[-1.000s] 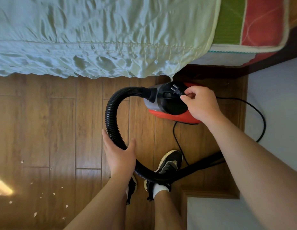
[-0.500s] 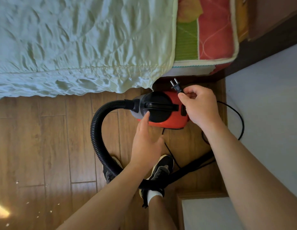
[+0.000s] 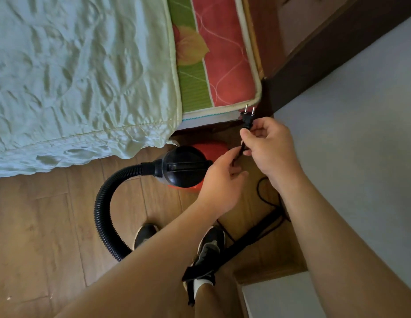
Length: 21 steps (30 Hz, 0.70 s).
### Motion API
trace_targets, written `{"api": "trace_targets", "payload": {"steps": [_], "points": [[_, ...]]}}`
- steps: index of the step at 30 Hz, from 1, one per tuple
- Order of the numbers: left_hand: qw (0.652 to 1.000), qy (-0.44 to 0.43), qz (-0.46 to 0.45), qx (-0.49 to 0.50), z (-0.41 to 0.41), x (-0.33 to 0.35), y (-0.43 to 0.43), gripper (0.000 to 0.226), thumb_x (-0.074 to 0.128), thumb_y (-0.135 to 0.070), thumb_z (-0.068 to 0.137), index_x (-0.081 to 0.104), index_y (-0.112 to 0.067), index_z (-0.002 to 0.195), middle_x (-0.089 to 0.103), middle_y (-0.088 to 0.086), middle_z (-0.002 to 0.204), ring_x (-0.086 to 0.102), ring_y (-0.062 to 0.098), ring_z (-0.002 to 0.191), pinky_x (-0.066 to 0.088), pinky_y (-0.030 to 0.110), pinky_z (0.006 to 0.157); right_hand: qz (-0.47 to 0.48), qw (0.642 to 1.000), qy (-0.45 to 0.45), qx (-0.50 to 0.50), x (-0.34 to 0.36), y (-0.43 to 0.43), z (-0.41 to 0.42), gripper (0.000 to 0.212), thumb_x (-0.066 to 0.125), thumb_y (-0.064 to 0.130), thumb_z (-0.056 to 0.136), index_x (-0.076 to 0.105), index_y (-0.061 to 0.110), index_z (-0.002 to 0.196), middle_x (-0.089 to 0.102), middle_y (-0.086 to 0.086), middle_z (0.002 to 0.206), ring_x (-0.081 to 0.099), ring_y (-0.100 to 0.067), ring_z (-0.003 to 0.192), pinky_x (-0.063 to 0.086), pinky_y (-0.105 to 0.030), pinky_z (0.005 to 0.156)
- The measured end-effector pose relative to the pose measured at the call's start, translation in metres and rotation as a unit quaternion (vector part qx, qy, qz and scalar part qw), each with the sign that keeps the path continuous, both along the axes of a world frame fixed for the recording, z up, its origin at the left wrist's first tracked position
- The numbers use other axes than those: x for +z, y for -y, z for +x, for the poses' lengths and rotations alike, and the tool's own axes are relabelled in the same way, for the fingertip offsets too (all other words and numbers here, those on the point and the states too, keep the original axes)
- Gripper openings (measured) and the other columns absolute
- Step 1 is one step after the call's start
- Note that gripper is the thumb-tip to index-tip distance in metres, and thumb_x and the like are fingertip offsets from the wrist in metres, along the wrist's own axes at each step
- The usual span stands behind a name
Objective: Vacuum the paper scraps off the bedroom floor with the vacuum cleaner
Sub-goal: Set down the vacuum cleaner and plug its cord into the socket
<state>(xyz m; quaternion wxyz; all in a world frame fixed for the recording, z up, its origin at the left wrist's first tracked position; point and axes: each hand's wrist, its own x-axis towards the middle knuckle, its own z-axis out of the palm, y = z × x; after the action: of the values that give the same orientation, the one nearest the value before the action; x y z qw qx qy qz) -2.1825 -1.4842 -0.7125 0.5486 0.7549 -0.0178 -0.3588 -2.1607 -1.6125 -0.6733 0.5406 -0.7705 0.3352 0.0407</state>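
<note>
A red and black canister vacuum cleaner (image 3: 181, 168) sits on the wooden floor (image 3: 44, 226) at the corner of the bed. Its ribbed black hose (image 3: 103, 203) loops left and down toward my feet. My right hand (image 3: 268, 150) pinches the black power cord just below its two-pin plug (image 3: 247, 118), pins pointing up. My left hand (image 3: 223, 177) pinches the same cord a little lower, in front of the vacuum body. The rest of the cord (image 3: 266, 198) lies coiled on the floor to the right. One tiny paper scrap (image 3: 8, 298) shows at the lower left.
The bed with a pale green cover (image 3: 73, 76) and a red and green mattress (image 3: 213, 65) fills the top. A grey wall (image 3: 360, 134) runs along the right, with a dark wooden frame (image 3: 326, 56) above. The black vacuum tube (image 3: 252, 237) lies beside my shoes (image 3: 209, 249).
My right hand has lifted the plug up away from the vacuum body. My left hand left the hose, passed over the vacuum and took hold of the cord. The view has swung right.
</note>
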Motion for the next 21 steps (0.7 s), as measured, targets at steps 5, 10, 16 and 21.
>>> {"api": "trace_targets", "payload": {"steps": [5,10,16,21], "points": [[0.999,0.043,0.020,0.008,0.021,-0.007,0.013,0.026,0.058,-0.017,0.100,0.070,-0.020,0.124,0.074,-0.009,0.106,0.068,0.003,0.095,0.058,0.035,0.087,0.011,1.000,-0.013,-0.025,0.008,0.004,-0.001,0.014,0.067,0.019,0.097,0.063,0.030,0.089,0.070,0.002,0.090,0.072,-0.017,0.089,0.063,-0.032,0.076],[0.997,0.069,0.032,-0.025,0.033,-0.010,0.013,0.018,0.058,-0.019,0.102,0.074,-0.019,0.108,0.070,-0.012,0.087,0.061,0.001,0.075,0.046,0.021,0.067,0.014,0.998,-0.016,-0.062,0.012,0.002,0.000,0.009,0.067,0.020,0.096,0.065,0.026,0.091,0.072,-0.001,0.090,0.072,-0.018,0.089,0.062,-0.042,0.086],[0.995,0.072,0.025,-0.056,0.053,0.000,0.013,0.018,0.058,-0.014,0.101,0.074,-0.020,0.108,0.070,-0.016,0.090,0.062,-0.005,0.078,0.042,0.009,0.066,0.037,0.992,0.007,-0.125,0.018,-0.006,0.000,0.016,0.068,0.016,0.096,0.064,0.030,0.088,0.072,-0.002,0.094,0.072,-0.021,0.094,0.062,-0.047,0.087],[0.994,0.083,0.010,-0.074,0.064,0.011,0.024,0.018,0.060,-0.010,0.100,0.075,-0.016,0.109,0.073,-0.011,0.093,0.066,-0.004,0.084,0.048,0.010,0.073,0.055,0.983,0.038,-0.172,0.029,0.001,-0.004,0.013,0.070,0.017,0.092,0.066,0.027,0.084,0.072,-0.002,0.091,0.072,-0.024,0.095,0.060,-0.050,0.090]]}}
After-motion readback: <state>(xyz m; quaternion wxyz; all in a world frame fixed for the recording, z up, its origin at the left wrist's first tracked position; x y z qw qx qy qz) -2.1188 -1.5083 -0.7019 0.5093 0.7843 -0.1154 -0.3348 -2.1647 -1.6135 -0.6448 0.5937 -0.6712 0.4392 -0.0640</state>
